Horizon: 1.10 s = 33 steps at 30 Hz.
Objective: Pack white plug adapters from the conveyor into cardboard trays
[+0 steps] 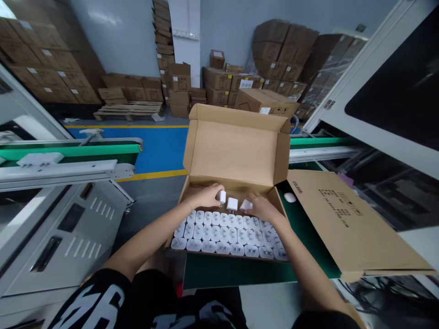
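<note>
An open cardboard box (236, 151) with its lid raised stands in front of me. Rows of white plug chargers (223, 234), prongs facing up, fill its near part. Inside the far part, my left hand (206, 196) is closed on a white charger (222, 197). My right hand (262, 206) grips another white charger (246, 205), partly covered by the fingers. Between the hands a third charger (232, 204) sits by itself with its prongs pointing toward me.
A flattened carton (343, 214) with print lies right of the box on the green table (240, 269). Beside it is a small white round object (290, 197). At left, a green conveyor (78, 151) carries white pieces. Stacked cartons (216, 87) line the back wall.
</note>
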Available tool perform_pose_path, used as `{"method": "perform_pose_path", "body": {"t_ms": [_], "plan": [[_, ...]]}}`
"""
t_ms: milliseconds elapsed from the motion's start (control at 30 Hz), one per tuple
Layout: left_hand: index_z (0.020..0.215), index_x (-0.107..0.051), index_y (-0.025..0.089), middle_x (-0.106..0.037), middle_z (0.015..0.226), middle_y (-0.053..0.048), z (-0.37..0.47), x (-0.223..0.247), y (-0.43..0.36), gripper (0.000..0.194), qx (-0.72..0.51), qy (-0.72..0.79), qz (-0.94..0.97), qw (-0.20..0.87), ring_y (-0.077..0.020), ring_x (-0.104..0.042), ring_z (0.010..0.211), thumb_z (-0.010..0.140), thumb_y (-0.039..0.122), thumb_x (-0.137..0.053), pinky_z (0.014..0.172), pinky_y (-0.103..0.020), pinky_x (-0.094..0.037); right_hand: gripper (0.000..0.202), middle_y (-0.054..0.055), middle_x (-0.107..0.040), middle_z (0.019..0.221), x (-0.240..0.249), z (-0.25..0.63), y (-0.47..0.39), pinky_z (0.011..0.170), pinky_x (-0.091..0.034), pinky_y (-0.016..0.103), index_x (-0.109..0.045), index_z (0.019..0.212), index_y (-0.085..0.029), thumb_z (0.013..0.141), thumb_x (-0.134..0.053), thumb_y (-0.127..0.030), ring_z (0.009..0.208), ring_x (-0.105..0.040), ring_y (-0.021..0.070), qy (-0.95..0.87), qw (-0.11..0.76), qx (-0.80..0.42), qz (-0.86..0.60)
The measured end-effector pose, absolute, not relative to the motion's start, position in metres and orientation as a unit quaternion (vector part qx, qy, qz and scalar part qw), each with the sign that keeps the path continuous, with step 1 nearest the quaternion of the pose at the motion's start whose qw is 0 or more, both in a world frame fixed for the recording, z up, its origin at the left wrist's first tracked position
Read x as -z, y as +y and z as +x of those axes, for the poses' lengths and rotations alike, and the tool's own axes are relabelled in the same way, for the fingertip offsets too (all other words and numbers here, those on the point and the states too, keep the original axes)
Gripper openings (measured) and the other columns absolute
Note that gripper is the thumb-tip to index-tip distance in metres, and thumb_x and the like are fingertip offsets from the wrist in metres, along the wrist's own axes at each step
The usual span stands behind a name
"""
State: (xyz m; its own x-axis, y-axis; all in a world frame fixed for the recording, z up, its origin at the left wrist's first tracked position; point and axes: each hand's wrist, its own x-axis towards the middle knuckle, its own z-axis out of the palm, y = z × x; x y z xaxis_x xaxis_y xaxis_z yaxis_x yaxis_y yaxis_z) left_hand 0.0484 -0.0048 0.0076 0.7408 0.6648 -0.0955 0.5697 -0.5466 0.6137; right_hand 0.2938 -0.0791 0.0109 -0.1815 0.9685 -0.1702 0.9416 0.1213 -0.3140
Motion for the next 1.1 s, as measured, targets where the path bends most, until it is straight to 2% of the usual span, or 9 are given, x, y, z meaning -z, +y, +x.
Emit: {"method": "perform_pose_path", "body": {"t_ms": [167,267,400,567,667,800,933,1033,1100], "plan": [[0.103,-0.050,0.022,-0.058,0.102,-0.005,0.046,-0.008,0.000,0.033,-0.062,0.351,0.853,0.380,-0.0220,-0.053,0.095,0.073,0.031,-0.061,0.076,-0.032,-0.042,0.038,0.010,-0.066,0.104,-0.006,0.297,-0.076,0.080,-0.043,0.030,-0.061,0.109,-0.016,0.073,-0.067,-0.023,0.096,-0.060,0.0241,-0.750,0.065,-0.219,-0.620],[0.099,-0.054,0.023,-0.056,0.104,-0.005,0.044,-0.007,0.000,0.031,-0.030,0.379,0.873,0.305,-0.0267,-0.048,0.104,0.071,0.034,-0.062,0.082,-0.036,-0.041,0.038,0.008,-0.065,0.109,-0.004,0.287,-0.078,0.082,-0.042,0.029,-0.062,0.111,-0.018,0.074,-0.066,-0.024,0.101,-0.059,0.0238,-0.763,0.091,-0.222,-0.600],[0.094,-0.057,0.021,-0.056,0.103,-0.009,0.043,-0.004,-0.004,0.031,0.031,0.410,0.889,0.201,-0.0301,-0.047,0.103,0.070,0.039,-0.063,0.082,-0.038,-0.040,0.042,0.010,-0.064,0.112,-0.003,0.274,-0.076,0.085,-0.041,0.031,-0.060,0.116,-0.018,0.076,-0.067,-0.030,0.105,-0.058,0.0259,-0.765,0.074,-0.201,-0.607],[0.119,-0.051,0.024,-0.056,0.115,-0.008,0.039,-0.016,-0.006,0.051,0.013,0.379,0.905,0.193,-0.0279,-0.049,0.108,0.070,0.035,-0.063,0.086,-0.037,-0.039,0.037,0.011,-0.061,0.114,-0.019,0.271,-0.081,0.079,-0.043,0.031,-0.058,0.117,-0.019,0.085,-0.058,-0.037,0.096,-0.060,0.0233,-0.770,0.100,-0.165,-0.608],[0.117,-0.054,0.024,-0.061,0.111,-0.007,0.035,-0.030,-0.016,0.041,-0.010,0.354,0.909,0.218,-0.0238,-0.054,0.100,0.079,0.039,-0.055,0.080,-0.034,-0.041,0.033,0.009,-0.063,0.107,-0.030,0.270,-0.096,0.079,-0.043,0.031,-0.063,0.108,-0.019,0.085,-0.058,-0.042,0.097,-0.059,0.0226,-0.782,0.131,-0.161,-0.588],[0.089,-0.065,0.022,-0.066,0.082,-0.004,0.043,-0.035,-0.044,0.033,0.035,0.255,0.943,0.210,-0.0191,-0.059,0.075,0.078,0.051,-0.056,0.066,-0.030,-0.041,0.024,0.006,-0.067,0.094,-0.030,0.253,-0.117,0.071,-0.043,0.029,-0.065,0.099,-0.021,0.083,-0.061,-0.038,0.092,-0.059,0.0221,-0.833,0.094,-0.196,-0.509],[0.071,-0.063,0.020,-0.063,0.067,-0.003,0.053,-0.034,-0.062,0.027,-0.018,0.241,0.959,0.149,-0.0192,-0.059,0.074,0.080,0.045,-0.055,0.072,-0.032,-0.039,0.015,0.007,-0.067,0.084,-0.029,0.246,-0.121,0.070,-0.043,0.029,-0.065,0.091,-0.017,0.085,-0.058,-0.029,0.088,-0.060,0.0225,-0.834,0.102,-0.170,-0.515],[0.078,-0.064,0.021,-0.065,0.076,-0.003,0.044,-0.045,-0.057,0.026,-0.080,0.276,0.937,0.201,-0.0178,-0.059,0.075,0.083,0.043,-0.052,0.067,-0.029,-0.039,0.024,0.007,-0.067,0.090,-0.038,0.265,-0.116,0.073,-0.046,0.029,-0.061,0.107,-0.018,0.090,-0.051,-0.031,0.086,-0.062,0.0198,-0.808,0.168,-0.148,-0.545],[0.086,-0.064,0.021,-0.066,0.083,-0.003,0.032,-0.051,-0.044,0.026,-0.119,0.342,0.899,0.245,-0.0156,-0.058,0.072,0.084,0.043,-0.050,0.061,-0.027,-0.038,0.030,0.008,-0.067,0.094,-0.042,0.282,-0.109,0.072,-0.047,0.029,-0.055,0.117,-0.017,0.091,-0.048,-0.030,0.082,-0.063,0.0193,-0.777,0.171,-0.093,-0.598]]}}
